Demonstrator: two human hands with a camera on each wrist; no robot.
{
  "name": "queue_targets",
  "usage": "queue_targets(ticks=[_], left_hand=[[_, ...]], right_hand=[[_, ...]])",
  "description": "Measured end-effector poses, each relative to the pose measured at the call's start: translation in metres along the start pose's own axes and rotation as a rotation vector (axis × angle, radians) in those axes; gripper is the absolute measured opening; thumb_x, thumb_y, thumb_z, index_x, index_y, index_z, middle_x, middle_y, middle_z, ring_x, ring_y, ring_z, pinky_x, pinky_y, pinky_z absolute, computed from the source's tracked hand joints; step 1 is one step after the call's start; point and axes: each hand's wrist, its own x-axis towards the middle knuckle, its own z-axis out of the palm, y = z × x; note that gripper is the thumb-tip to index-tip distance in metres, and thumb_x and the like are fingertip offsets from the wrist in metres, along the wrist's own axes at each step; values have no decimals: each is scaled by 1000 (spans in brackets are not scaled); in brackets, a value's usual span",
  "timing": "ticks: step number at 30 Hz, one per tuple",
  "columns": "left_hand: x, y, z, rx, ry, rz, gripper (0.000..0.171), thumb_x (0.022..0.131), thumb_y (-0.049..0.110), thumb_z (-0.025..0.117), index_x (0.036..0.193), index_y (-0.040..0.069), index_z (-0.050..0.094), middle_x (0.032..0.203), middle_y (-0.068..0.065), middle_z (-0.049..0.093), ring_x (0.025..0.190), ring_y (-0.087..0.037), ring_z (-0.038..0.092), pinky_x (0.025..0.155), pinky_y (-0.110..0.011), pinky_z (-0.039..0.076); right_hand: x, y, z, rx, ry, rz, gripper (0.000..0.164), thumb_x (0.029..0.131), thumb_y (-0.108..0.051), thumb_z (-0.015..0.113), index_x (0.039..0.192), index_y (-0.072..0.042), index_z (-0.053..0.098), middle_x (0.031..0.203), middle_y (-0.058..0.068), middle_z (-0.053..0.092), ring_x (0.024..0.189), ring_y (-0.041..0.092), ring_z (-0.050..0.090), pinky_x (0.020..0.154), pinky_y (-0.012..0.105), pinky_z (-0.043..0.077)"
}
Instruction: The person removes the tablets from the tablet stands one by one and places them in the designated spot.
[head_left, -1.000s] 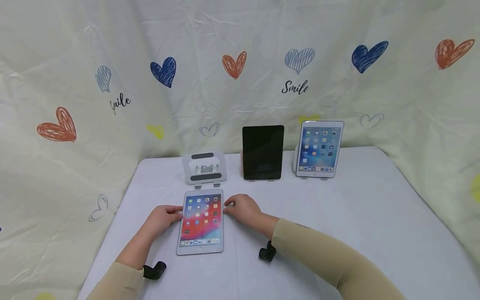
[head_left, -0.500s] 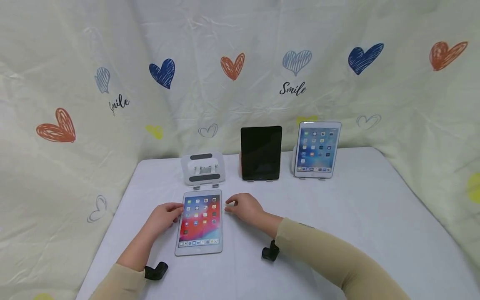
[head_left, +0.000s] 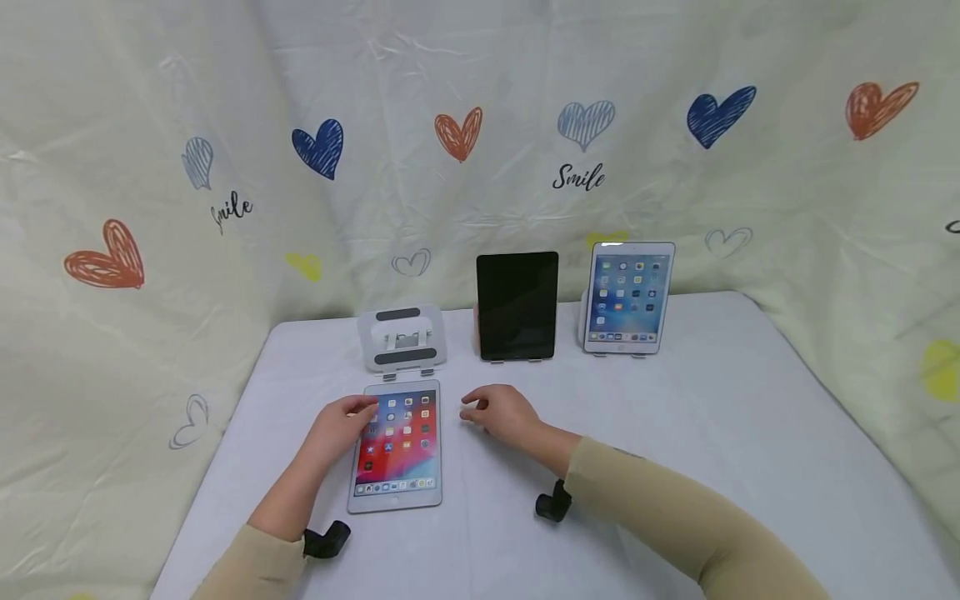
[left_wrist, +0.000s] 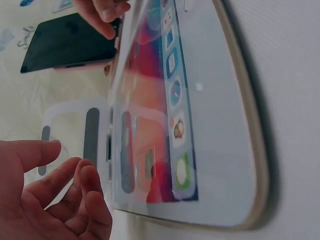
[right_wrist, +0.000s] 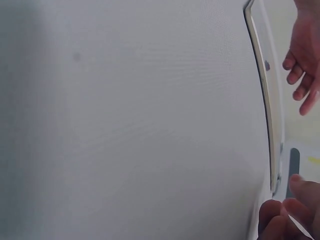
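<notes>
Red-screened tablet (head_left: 401, 458) lies flat; room separates right edge from right hand (head_left: 508, 417).

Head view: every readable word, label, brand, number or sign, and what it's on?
"Smile": backdrop, right of center.
"Smile": backdrop, left, S distorted.
Too small to read: screen text on red tablet and blue tablet; dark mark on right sleeve.
Cut off: dark stroke, backdrop's right edge.
No brand or number readable.
</notes>
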Motion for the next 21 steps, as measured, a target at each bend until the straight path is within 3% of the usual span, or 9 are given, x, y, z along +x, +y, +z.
queue_targets(ticks=[21], left_hand=[[5,44,37,-99,-20,87,38,97,32,64,134,25,62,126,-8,58,119,-28,51,84,-42,56]], right_hand=[[-12,33,-41,-6,89,17,37,89,-30,75,125,-18,71,85,-3,64,64,15,59,63,29,48]])
